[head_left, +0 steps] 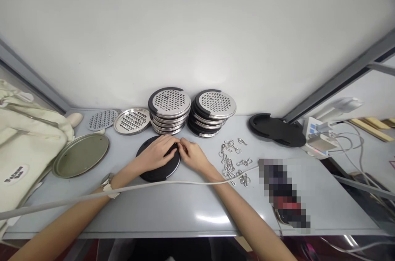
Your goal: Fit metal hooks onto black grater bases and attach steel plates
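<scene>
A black round grater base [165, 170] lies on the table in front of me, with a thin shiny rim at its right edge. Over its upper part rests my left hand [159, 153], its thumb and fingers closed toward the base's right edge. My right hand [193, 155] pinches at that same edge, its fingertips meeting those of the left. Whatever small piece sits between the fingertips is hidden. Several metal snap hooks [228, 165] are scattered to the right of my right hand.
Behind the hands stand two stacks of round graters [171, 102]. Loose grater plates [132, 121] and a greenish round tray [80, 155] are at left, near a pale bag [31, 142]. Black bases [277, 129] and a power strip [317, 137] lie right. A white cable [135, 187] crosses the forearms.
</scene>
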A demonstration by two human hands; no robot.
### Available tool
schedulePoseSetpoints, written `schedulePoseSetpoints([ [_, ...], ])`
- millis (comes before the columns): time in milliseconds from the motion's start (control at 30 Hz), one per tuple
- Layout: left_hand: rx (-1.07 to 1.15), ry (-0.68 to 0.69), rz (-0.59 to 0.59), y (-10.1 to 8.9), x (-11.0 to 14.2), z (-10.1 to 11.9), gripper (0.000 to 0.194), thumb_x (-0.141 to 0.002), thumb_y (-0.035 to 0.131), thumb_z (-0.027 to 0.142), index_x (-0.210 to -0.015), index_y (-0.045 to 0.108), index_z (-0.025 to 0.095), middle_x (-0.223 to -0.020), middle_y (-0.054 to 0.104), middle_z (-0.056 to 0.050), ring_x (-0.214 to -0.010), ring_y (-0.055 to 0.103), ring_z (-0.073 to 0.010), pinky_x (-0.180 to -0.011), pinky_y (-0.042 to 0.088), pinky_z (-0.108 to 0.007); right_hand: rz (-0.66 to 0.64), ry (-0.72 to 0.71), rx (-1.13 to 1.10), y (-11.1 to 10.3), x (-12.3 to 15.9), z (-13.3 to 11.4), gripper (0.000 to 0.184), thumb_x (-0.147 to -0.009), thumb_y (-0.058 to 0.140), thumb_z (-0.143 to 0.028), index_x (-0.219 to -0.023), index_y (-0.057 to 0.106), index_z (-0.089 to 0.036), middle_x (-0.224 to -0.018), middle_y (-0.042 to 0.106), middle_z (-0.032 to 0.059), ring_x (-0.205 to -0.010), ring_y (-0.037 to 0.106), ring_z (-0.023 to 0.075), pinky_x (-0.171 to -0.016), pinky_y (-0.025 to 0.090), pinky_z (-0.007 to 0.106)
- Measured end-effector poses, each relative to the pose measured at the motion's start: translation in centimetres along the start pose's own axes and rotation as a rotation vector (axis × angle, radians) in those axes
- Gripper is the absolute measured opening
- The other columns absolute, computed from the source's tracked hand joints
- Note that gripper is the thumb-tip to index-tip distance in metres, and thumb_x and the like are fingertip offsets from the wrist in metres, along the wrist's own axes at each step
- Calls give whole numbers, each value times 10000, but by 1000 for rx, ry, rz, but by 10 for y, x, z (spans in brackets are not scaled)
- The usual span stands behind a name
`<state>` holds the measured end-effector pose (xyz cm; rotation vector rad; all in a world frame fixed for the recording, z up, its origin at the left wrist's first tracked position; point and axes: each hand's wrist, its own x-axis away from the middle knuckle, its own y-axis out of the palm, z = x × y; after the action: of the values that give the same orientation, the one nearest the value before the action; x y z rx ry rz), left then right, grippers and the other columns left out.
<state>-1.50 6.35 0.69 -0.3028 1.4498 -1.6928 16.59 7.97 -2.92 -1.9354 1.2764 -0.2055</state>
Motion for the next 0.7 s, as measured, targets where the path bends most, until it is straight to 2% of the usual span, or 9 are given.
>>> schedulePoseSetpoints([
  [233, -21, -7, 22, 4, 2, -4, 204, -878, 456, 147, -1067, 531, 164, -1000, 606, -72, -978, 561, -224, -897, 440, -405, 22, 14, -1, 4, -3, 1, 188, -923, 390, -230, -773, 499, -203, -580, 458, -40, -514, 429, 114, -550, 297, 216],
  [400, 76, 11, 34, 3, 3, -3, 228, -885, 461, 118, -1092, 539, 171, -1029, 617, -69, -1002, 573, -201, -916, 455, -364, 20, 24, 22, 4, -2, 1, 183, -891, 424, -209, -720, 488, -198, -570, 459, -43, -513, 418, 107, -544, 286, 213],
  [700, 121, 19, 36, 1, 3, -2, 222, -893, 463, 127, -1094, 541, 179, -1013, 614, -63, -966, 569, -192, -890, 460, -346, 63, 1, 111, 6, 1, -3, 69, -863, 440, -192, -806, 478, -200, -623, 500, -18, -589, 467, 140, -577, 317, 218],
])
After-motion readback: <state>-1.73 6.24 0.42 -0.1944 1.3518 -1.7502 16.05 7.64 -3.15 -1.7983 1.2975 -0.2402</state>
